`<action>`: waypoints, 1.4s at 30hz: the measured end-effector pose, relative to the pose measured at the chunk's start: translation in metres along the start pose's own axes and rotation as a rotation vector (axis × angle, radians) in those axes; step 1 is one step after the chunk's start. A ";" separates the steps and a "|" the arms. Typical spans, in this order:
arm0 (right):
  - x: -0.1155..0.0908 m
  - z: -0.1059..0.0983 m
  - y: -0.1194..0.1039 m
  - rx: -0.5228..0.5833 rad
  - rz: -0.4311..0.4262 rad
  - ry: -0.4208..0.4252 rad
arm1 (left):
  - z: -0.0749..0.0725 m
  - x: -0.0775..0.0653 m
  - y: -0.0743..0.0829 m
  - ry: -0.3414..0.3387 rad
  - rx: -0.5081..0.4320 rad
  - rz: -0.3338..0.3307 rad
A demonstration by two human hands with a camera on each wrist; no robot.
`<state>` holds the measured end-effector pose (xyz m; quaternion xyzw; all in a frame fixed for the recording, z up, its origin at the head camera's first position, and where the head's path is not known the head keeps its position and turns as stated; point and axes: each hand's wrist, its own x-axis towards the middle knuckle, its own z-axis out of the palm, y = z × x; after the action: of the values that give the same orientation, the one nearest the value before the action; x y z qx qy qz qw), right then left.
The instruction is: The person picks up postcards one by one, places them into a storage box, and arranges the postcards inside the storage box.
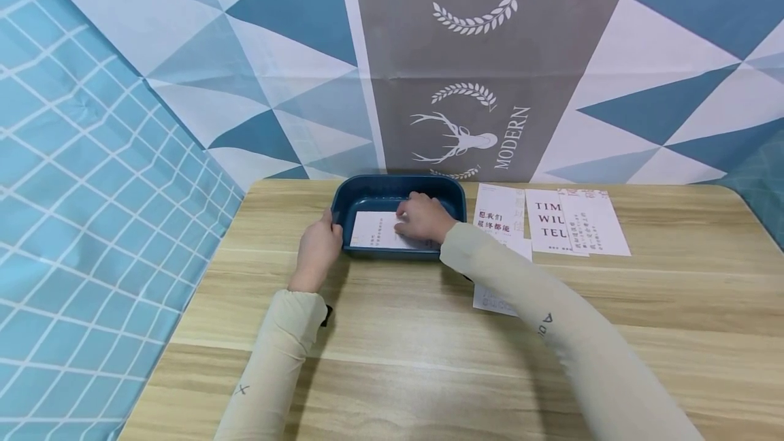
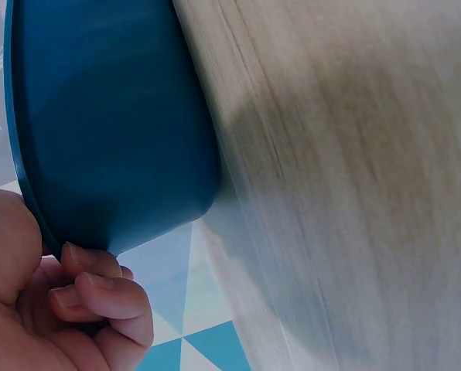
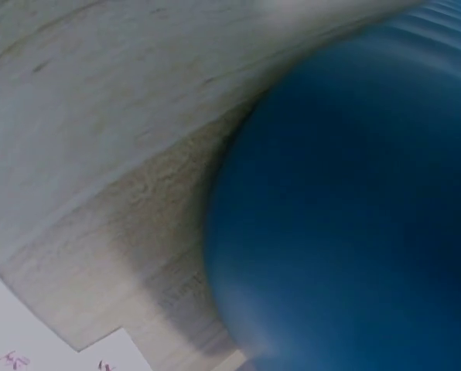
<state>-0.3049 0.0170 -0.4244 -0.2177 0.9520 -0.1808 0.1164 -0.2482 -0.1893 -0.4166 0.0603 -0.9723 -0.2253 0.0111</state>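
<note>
A dark blue rectangular basin (image 1: 401, 186) with rounded corners stands at the table's back edge. Its left rim is gripped by my left hand (image 1: 318, 247); the left wrist view shows that hand's curled fingers (image 2: 110, 297) at the rim of the basin (image 2: 110, 116). Inside lies a white card (image 1: 373, 229) with small printed characters. My right hand (image 1: 424, 216) reaches over the front rim and holds the card by its right part, fingers bent and covering that end. In the right wrist view only the basin's outer wall (image 3: 346, 224) shows, with the right hand out of sight.
Right of the basin lie printed white cards: one with red characters (image 1: 493, 213), one with large English letters (image 1: 545, 223) and an overlapping one (image 1: 603, 226). Another card (image 1: 490, 299) is partly under the right forearm. A patterned cloth (image 1: 306, 87) hangs behind the wooden table (image 1: 392, 373).
</note>
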 end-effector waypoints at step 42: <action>-0.055 -0.080 0.050 0.069 0.034 0.257 | 0.000 0.001 -0.001 0.001 0.004 0.007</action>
<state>-0.2997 0.1078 -0.3639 -0.1724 0.9558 -0.2379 0.0043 -0.2490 -0.1901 -0.4170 0.0572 -0.9730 -0.2233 0.0123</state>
